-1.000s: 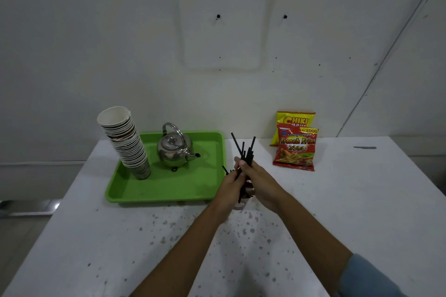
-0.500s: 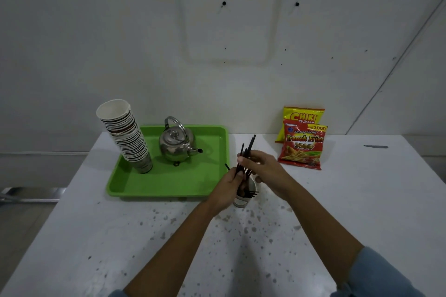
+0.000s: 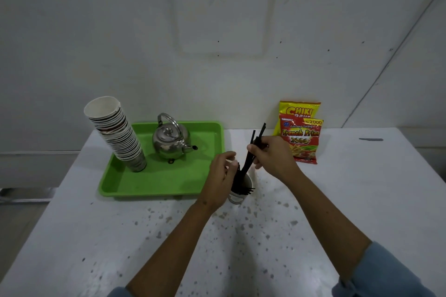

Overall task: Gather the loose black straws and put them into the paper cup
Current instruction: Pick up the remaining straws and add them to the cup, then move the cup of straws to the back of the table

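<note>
1. Right hand (image 3: 272,157) pinches a bundle of black straws (image 3: 251,154) mid-length, tilted; lower ends sit inside the paper cup (image 3: 239,194), tops fan out above the fingers.
2. Left hand (image 3: 220,178) has let go since 0.5 s ago: fingers half-curled and open, holding nothing, just left of the cup and straws.
3. Cup stands upright on the white table (image 3: 362,188), right of the green tray (image 3: 154,181); same spot as before.
4. Kettle (image 3: 170,141) and paper cup stack (image 3: 115,132) on the tray, snack bags (image 3: 300,132) behind: unchanged.
</note>
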